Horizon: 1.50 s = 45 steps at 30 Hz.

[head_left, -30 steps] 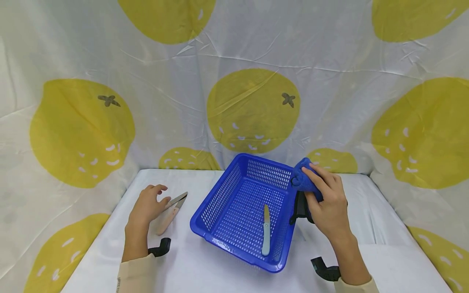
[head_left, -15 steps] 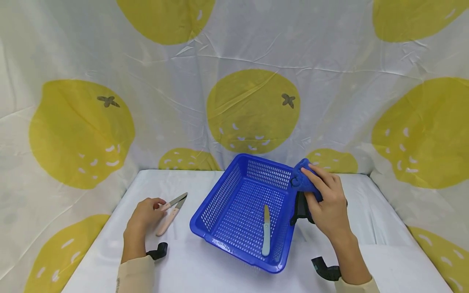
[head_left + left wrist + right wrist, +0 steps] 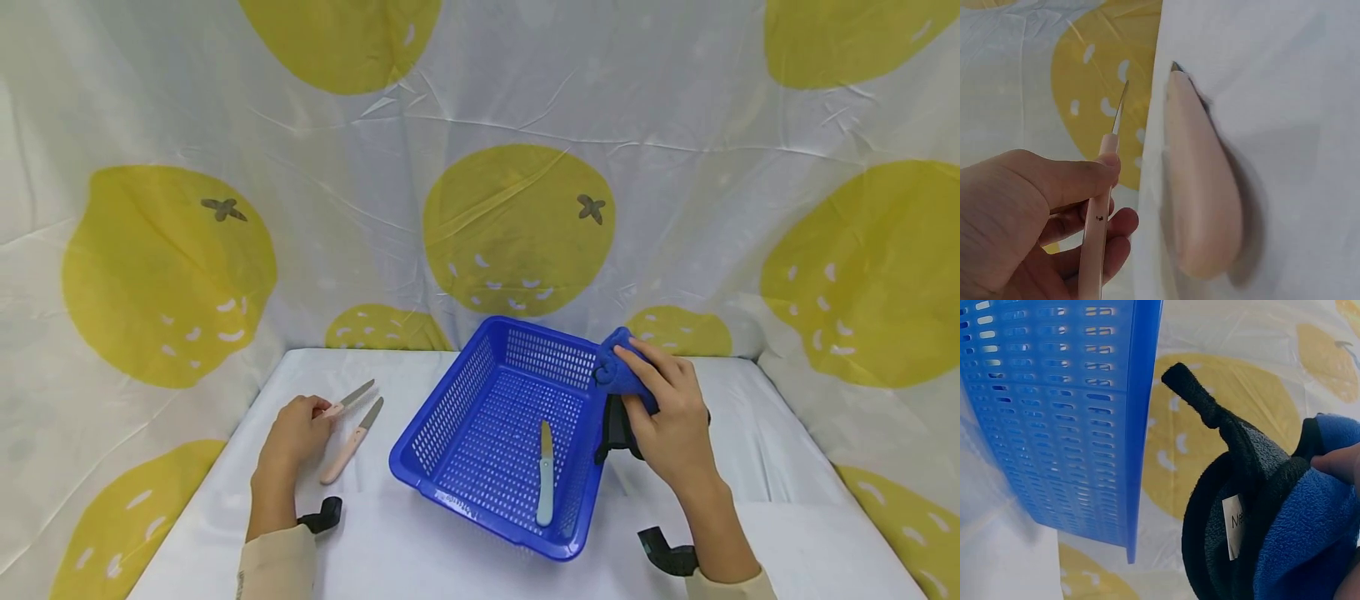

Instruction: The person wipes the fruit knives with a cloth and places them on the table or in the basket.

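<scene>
My left hand (image 3: 296, 433) pinches a pink-handled knife (image 3: 1094, 231) by its handle, thumb on top, blade pointing away. Beside it on the white table lies a second pink-handled knife (image 3: 347, 450), its handle large in the left wrist view (image 3: 1204, 187). My right hand (image 3: 671, 417) grips a bunched blue cloth (image 3: 621, 371) with dark edging, a loop and a white label, held at the right rim of the blue basket (image 3: 420, 475). Inside the basket rests a knife with a pale blue handle (image 3: 546, 492).
A white cloth covers the table (image 3: 420, 567). Behind it hangs a curtain (image 3: 360, 208) printed with yellow fruit. The basket stands mid-table, slanted, between both hands. Black wrist mounts (image 3: 667, 554) stick out from both forearms.
My left hand came down onto one pink-handled knife, took its handle and shifted it left, so the two blades no longer cross. The right hand and cloth stayed almost still.
</scene>
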Motion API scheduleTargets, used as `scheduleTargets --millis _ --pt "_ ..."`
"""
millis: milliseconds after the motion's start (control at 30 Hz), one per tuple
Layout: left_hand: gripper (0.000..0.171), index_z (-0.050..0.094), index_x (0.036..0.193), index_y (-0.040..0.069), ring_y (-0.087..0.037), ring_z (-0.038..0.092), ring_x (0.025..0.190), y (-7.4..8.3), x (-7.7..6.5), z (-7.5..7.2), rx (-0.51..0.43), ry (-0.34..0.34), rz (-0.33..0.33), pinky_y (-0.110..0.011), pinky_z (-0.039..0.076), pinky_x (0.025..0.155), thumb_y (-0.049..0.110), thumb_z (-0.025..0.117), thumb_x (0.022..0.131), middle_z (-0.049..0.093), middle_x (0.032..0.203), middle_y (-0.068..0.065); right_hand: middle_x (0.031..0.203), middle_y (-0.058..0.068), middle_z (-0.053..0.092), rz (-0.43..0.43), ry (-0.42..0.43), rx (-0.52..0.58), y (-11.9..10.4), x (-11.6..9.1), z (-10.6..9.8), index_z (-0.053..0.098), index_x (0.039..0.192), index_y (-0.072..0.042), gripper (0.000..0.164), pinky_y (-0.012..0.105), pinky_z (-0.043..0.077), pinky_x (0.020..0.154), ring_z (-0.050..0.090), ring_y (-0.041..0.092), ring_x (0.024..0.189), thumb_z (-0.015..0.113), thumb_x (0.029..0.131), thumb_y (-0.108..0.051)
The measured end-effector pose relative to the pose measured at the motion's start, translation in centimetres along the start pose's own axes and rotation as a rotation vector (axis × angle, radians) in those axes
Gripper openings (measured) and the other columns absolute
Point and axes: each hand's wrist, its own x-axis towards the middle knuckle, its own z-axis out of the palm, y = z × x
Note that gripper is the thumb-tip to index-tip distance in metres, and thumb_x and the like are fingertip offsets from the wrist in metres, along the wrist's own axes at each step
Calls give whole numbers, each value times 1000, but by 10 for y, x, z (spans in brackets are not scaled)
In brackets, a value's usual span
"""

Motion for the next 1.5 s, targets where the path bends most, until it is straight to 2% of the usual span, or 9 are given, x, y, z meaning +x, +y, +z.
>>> scheduleTargets --millis 167,300,400,500,700,967,1133,1300,1500 --pt "30 66 120 -4 -35 59 93 19 0 -11 -7 102 93 -51 49 83 18 62 99 61 110 -22 143 7 64 0 -3 4 0 -1 0 71 133 -19 57 25 44 100 54 32 115 74 83 9" --pt "30 66 120 -2 -35 59 94 45 -5 -20 -34 199 170 -50 49 83 19 66 99 62 113 -20 143 7 63 -3 -7 16 0 -2 1 71 133 -18 57 19 41 103 54 32 117 74 83 10" --pt "31 65 122 -2 -36 61 96 68 -10 -24 -71 241 224 -52 50 85 19 66 99 62 115 -21 143 8 63 -3 -7 20 1 -2 1 71 133 -18 58 16 39 105 54 33 117 74 83 10" --pt "32 63 125 -2 -37 64 97 90 -16 -25 -97 250 273 -55 54 86 18 64 100 63 117 -22 144 8 63 -2 -11 18 0 -3 1 71 133 -19 58 16 38 105 54 33 118 74 83 10" --pt "38 61 136 7 -36 71 103 124 -27 -20 -105 254 351 -56 59 88 22 66 101 70 124 -19 144 8 62 -9 -29 32 -3 -3 3 70 134 -19 59 10 34 108 54 32 120 74 83 11" --pt "34 66 129 9 -28 74 96 163 -46 -13 -122 286 466 -48 63 82 22 71 99 75 115 -11 147 6 60 -23 -80 40 -15 -4 4 69 136 -20 55 10 33 112 53 31 125 73 86 5" --pt "35 66 130 9 -25 74 100 185 -60 -6 -114 283 555 -42 63 84 21 73 97 75 118 -9 145 7 62 -76 -73 69 -26 -5 8 70 134 -18 58 11 33 114 54 31 124 74 83 8" --pt "34 67 128 10 -21 74 106 202 -71 3 -87 313 666 -33 61 90 17 75 95 74 118 -6 143 7 63 -126 -80 96 -38 -5 13 71 133 -18 59 12 34 114 55 31 123 75 81 9" --pt "29 67 124 12 -13 75 95 217 -80 16 -88 267 736 -26 62 82 18 74 96 75 111 -2 140 8 65 -192 -85 133 -53 -7 19 71 132 -18 61 12 37 112 56 30 121 76 78 9"
